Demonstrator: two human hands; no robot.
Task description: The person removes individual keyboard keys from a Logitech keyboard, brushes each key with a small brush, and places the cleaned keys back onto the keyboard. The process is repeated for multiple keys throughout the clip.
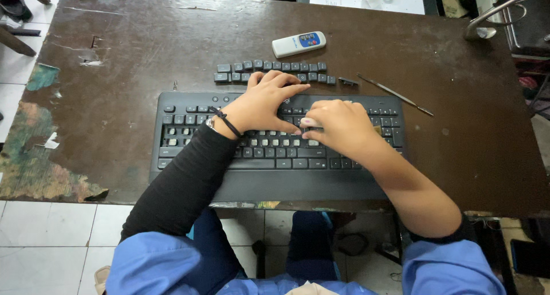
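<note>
A black keyboard [195,129] lies on the worn brown table [132,54], with many keycaps off so the white switch stems show. My left hand [263,103] rests flat on its upper middle, fingers spread. My right hand [338,123] sits just right of it, fingers curled over a key spot in the middle rows; whether it pinches a keycap I cannot tell. Two rows of loose dark keycaps [269,71] lie beyond the keyboard, a single one [348,81] at their right end.
A white remote with a blue panel [298,44] lies behind the keycaps. A thin metal pick tool [395,93] lies at the keyboard's far right. A metal stand [495,17] is at the table's back right corner. Tiled floor shows below and at left.
</note>
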